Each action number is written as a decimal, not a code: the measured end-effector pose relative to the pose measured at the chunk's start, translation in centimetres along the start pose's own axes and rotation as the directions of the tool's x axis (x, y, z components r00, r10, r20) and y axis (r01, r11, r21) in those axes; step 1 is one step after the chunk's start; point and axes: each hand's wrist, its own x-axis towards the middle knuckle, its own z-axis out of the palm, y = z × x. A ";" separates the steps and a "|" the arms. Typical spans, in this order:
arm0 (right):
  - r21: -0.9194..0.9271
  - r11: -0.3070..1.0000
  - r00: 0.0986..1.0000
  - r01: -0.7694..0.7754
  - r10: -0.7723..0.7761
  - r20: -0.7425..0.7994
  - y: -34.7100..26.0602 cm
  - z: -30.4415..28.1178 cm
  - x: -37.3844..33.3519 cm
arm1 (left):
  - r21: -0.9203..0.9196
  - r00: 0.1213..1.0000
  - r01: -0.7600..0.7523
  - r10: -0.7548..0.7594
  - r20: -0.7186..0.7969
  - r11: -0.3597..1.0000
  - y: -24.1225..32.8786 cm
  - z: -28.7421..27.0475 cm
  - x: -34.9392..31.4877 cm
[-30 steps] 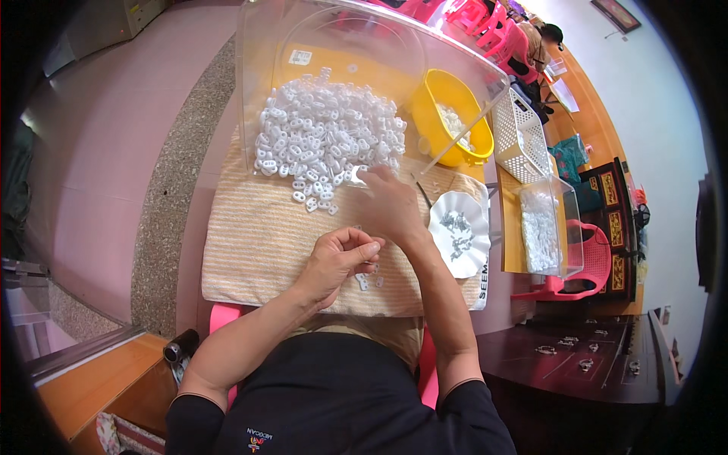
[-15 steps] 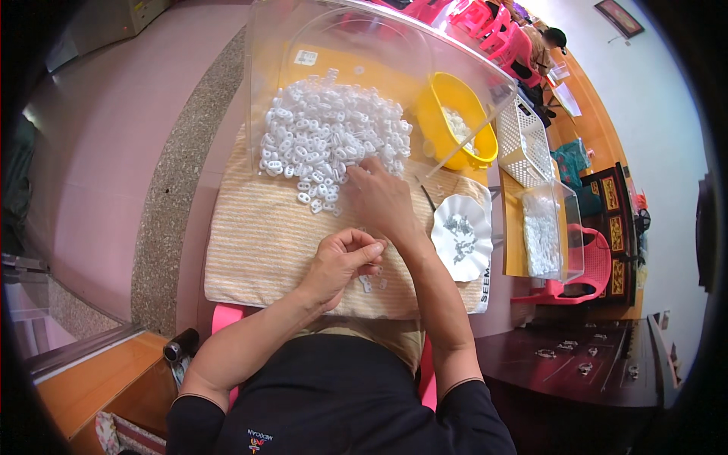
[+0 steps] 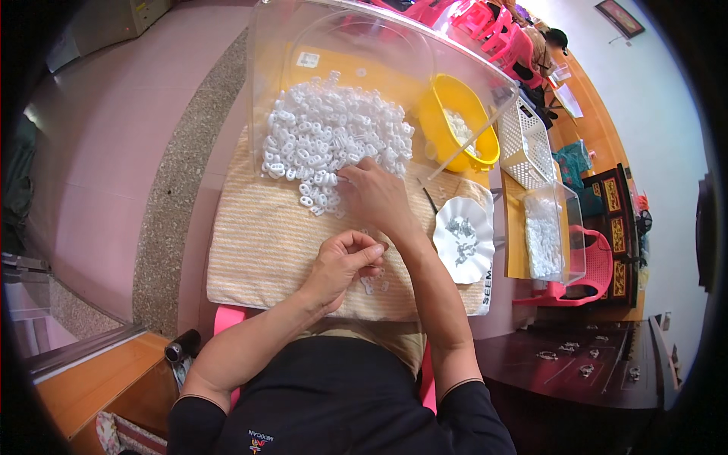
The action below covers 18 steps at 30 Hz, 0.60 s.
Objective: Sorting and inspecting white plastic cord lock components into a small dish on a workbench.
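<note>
A large heap of small white plastic pieces point(image 3: 322, 129), oval with two holes each, lies under and in front of a clear plastic box wall. At the heap's near right edge my right hand point(image 3: 375, 197) reaches in, its fingers apart and touching the pieces; the thumb side is blurred. Nearer to me, my left hand point(image 3: 345, 265) is closed in a pinch above the striped towel point(image 3: 258, 258). Whatever sits between its fingertips is too small to make out. A few loose white pieces point(image 3: 369, 286) rest on the towel beside it.
Right of my right arm sits a white fluted dish point(image 3: 474, 262) with small grey bits, a dark thin stick point(image 3: 429, 199) beside it. Beyond stands a yellow basin point(image 3: 489, 125) holding white pieces. Further right are a white basket point(image 3: 523, 144) and a clear bin point(image 3: 575, 227).
My right hand has shifted slightly left along the heap's edge, with the fingers spreading. My left hand stays pinched in the same place. The whole view has moved a little.
</note>
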 end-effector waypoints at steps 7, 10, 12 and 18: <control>-0.035 0.998 0.998 -0.056 0.057 0.019 0.9 0.5 -0.2 | -0.005 1.000 0.000 0.000 -0.022 1.000 0.4 0.4 -0.2; -0.092 0.993 0.997 -0.070 0.072 0.022 1.3 0.6 -0.3 | 0.011 1.000 0.010 -0.010 -0.012 1.000 0.3 0.0 0.0; -0.098 0.991 0.995 -0.094 0.096 0.019 1.5 0.4 -0.3 | 0.012 1.000 0.005 -0.005 -0.010 1.000 0.1 -0.2 0.1; -0.144 0.988 0.998 -0.051 0.047 -0.029 3.0 0.8 -0.7 | 0.019 1.000 0.001 -0.001 -0.015 1.000 0.1 -0.1 0.1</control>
